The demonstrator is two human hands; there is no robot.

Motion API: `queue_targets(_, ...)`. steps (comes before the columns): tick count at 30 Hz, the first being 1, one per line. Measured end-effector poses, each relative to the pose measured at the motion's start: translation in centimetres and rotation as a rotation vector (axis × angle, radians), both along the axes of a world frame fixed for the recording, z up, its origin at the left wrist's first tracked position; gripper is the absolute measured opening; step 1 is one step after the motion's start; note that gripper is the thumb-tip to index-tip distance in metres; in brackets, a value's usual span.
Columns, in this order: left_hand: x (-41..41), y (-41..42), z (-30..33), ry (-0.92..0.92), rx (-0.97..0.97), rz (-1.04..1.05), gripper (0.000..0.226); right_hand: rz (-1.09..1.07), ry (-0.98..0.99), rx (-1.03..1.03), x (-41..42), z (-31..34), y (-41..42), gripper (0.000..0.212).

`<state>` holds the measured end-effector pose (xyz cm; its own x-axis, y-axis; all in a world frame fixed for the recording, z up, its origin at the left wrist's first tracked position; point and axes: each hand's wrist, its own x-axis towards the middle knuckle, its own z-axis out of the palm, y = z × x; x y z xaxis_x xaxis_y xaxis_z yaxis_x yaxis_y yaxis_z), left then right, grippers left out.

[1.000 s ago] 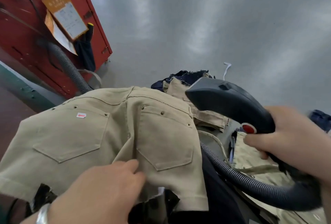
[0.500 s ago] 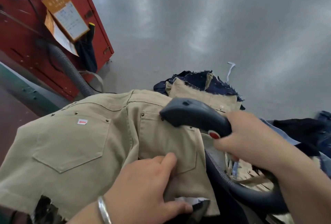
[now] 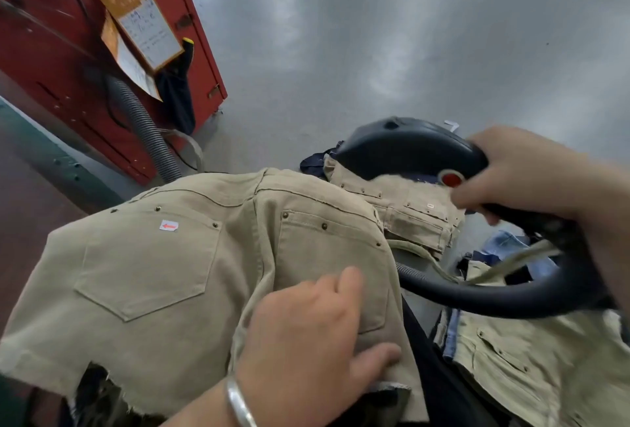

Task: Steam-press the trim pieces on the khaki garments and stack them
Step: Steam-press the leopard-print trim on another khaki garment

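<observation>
A khaki garment [image 3: 163, 276] with two riveted back pockets lies spread in front of me, a small white sticker with a red arrow [image 3: 169, 225] on its left pocket. My left hand [image 3: 306, 331] rests flat on the right pocket, fingers relaxed, a silver bangle at the wrist. My right hand [image 3: 531, 174] grips the handle of a dark steam iron head [image 3: 409, 150], lifted above and behind the garment, thumb near its red button [image 3: 451, 178]. Its dark hose [image 3: 477, 297] loops down to the right. More khaki pieces [image 3: 409, 211] lie behind.
A red cabinet [image 3: 51, 61] with paper notes and a grey ribbed hose [image 3: 143, 126] stands at the left. Navy and light-blue fabric lies behind and right, and another khaki garment [image 3: 531, 368] sits at the lower right. Grey floor stretches beyond.
My right hand has lifted the steam iron off the right pocket and carried it up and to the right. My left hand has stayed pressed on the pocket.
</observation>
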<state>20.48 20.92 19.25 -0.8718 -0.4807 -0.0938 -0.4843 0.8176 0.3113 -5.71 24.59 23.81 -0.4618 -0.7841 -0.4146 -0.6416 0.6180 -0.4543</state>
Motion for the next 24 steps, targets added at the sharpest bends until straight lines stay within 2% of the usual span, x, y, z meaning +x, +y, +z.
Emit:
queue_targets(4, -1.8, 0.9, -1.0, -0.003, 0.021, -0.039, 0.054, 0.088, 0.015, 0.090, 0.6, -0.3, 2.9, 0.015)
queue_targets(8, -2.0, 0.6, -1.7, -0.020, -0.003, -0.058, 0.050, 0.189, 0.014, 0.148, 2.0, -1.6, 1.8, 0.015)
queue_targets(12, -1.7, 0.2, -1.9, -0.035, 0.000, -0.072, 0.053, 0.239, 0.008, 0.089, 3.0, -1.4, -2.5, 0.014)
queue_targets(17, -1.9, 0.4, -1.6, 0.032, 0.016, -0.057, 0.047, 0.368, 0.147, -0.033, 6.2, -0.9, -8.7, 0.005)
queue_targets(20, -1.7, 0.8, -1.5, -0.016, 0.028, -0.080, 0.044, 0.311, 0.186, -0.099, 7.0, -0.4, -10.5, 0.005)
queue_targets(24, -1.2, 1.5, -2.0, 0.017, 0.015, -0.116, 0.038, 0.210, 0.079, -0.148, 4.2, 1.4, -8.2, 0.007)
